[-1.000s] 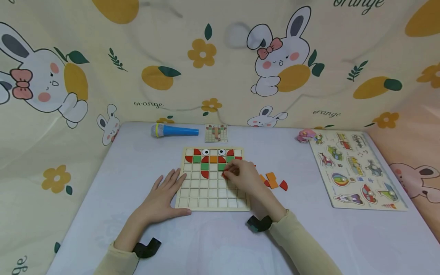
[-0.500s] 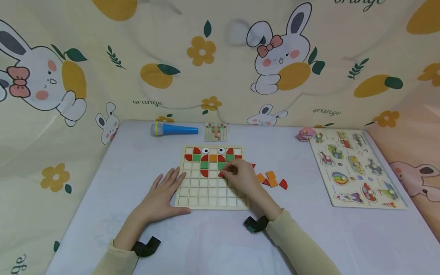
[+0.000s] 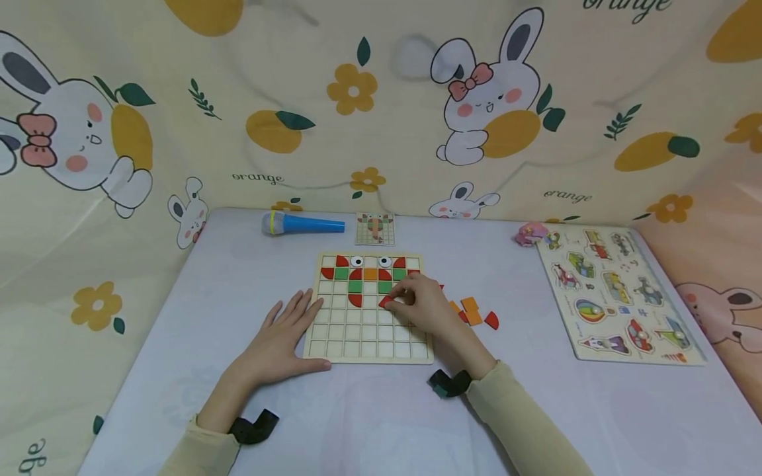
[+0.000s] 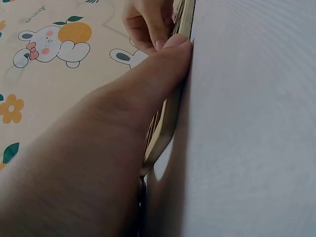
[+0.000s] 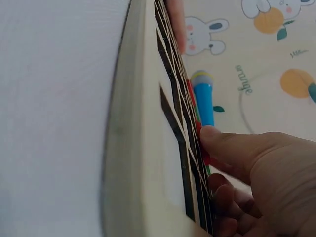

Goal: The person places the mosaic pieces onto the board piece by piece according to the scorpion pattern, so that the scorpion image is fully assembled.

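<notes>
A wooden grid board point(image 3: 340, 336) lies flat on the table. Its upper rows hold red quarter-circle, green and orange square tiles, plus two round eye tiles point(image 3: 356, 262). My right hand point(image 3: 425, 305) pinches a red quarter-circle tile point(image 3: 384, 302) between thumb and fingertips, at a cell below a green tile point(image 3: 385, 287). In the right wrist view the thumb point(image 5: 217, 140) presses near that red tile, partly hidden. Along the board's left edge my left hand point(image 3: 275, 350) rests with fingers spread, its thumb point(image 4: 170, 54) by the near edge in the left wrist view.
Loose orange tiles point(image 3: 471, 309) and red tiles point(image 3: 491, 320) lie right of the board. A small pattern card point(image 3: 375, 229) and a blue toy microphone point(image 3: 306, 223) are behind it. At the right lie a picture puzzle board point(image 3: 622, 297) and a pink toy point(image 3: 530, 234).
The right hand's fingertips shift slightly over the same cell, and more of the red tile shows now. My left hand stays in place.
</notes>
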The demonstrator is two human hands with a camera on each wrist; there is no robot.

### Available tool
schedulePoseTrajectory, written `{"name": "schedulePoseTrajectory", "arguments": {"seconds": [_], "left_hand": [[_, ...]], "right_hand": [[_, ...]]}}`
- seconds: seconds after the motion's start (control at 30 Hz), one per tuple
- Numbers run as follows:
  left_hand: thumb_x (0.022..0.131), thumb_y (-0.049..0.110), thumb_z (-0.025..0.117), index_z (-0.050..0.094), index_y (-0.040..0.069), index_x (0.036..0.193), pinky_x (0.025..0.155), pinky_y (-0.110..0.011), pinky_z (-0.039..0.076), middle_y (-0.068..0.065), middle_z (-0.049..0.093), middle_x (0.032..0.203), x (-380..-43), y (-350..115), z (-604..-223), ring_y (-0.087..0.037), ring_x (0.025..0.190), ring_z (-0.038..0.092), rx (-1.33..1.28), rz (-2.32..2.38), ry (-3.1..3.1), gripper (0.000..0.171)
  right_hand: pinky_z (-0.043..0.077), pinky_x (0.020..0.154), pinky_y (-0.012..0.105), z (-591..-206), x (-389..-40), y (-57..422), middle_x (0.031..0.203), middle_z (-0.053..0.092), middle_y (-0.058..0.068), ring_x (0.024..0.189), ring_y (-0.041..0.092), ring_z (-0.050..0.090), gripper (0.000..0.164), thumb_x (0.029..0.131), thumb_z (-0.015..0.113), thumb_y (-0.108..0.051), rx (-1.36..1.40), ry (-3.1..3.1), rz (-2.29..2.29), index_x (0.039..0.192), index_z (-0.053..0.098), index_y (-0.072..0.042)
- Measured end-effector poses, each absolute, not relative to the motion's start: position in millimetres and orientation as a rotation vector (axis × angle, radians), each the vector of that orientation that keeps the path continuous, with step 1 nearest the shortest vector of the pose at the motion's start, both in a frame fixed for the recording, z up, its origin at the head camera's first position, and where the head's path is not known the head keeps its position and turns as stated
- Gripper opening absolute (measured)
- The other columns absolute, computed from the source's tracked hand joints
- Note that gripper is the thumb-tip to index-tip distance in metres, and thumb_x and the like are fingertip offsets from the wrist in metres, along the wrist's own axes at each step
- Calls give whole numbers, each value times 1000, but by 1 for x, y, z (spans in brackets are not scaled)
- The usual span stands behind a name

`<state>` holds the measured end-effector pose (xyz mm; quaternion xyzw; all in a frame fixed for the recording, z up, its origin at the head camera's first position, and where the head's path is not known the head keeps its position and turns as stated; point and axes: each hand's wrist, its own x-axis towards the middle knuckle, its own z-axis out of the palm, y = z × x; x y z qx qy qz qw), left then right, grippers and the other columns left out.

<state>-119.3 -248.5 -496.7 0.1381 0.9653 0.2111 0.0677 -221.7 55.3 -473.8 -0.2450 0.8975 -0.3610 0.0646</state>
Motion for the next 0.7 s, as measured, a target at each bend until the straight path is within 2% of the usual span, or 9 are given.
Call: {"name": "schedulePoseTrajectory", "arguments": {"seconds": [0.23, 0.7], "left_hand": [[78, 75, 76, 27, 11, 169, 130, -64, 7, -13, 14, 178, -120, -249, -496, -36, 165, 8, 413, 618, 2911, 122], [79, 75, 76, 29, 10, 168, 129, -64, 7, -14, 15, 178, -118, -249, -496, -37, 165, 10, 415, 628, 2912, 120]], "right_hand": [[43, 65, 26, -479, -222, 57, 99, 65, 2, 74, 14, 50, 18, 96, 81, -19, -830, 2702, -1088, 113, 83, -13], [48, 71, 27, -478, -219, 53, 107, 66, 3, 81, 16, 54, 13, 97, 80, -17, -770, 2717, -1096, 109, 83, -14]]}}
